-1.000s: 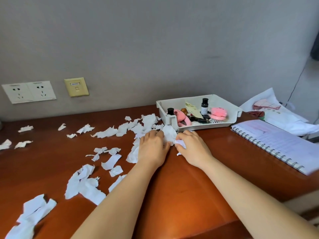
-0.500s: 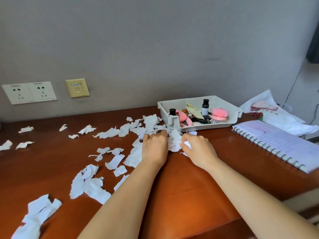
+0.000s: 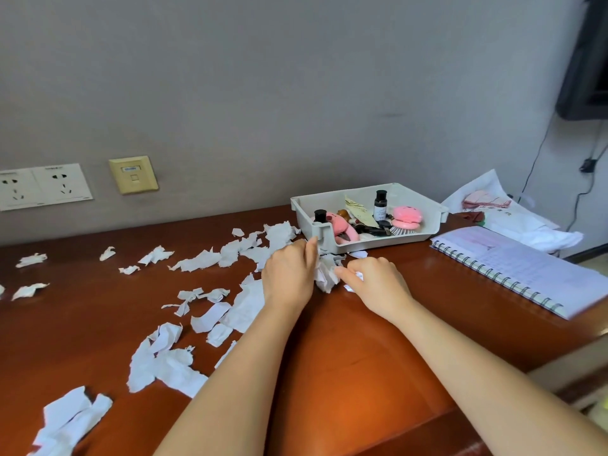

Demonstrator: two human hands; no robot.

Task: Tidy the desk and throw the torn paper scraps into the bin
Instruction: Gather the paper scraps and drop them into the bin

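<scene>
Torn white paper scraps [image 3: 200,260] lie scattered over the left and middle of the reddish-brown desk [image 3: 345,357]. Both my hands rest on the desk just in front of the grey tray [image 3: 437,222]. My left hand [image 3: 289,274] lies palm down with its fingers pressed against a crumpled bunch of scraps [image 3: 325,274]. My right hand [image 3: 375,284] is curled on the other side of that bunch, with small white scraps showing under its fingers. No bin is in view.
The tray holds small dark bottles, a pink brush and other small items. An open spiral notebook [image 3: 519,268] lies at the right, with white paper and a pink item [image 3: 483,200] behind it. Wall sockets [image 3: 42,185] sit at the left. Cables hang at the far right.
Both hands have pressed closer together, squeezing the scraps between them into a tighter bunch. My left hand has crept forward toward the tray's corner.
</scene>
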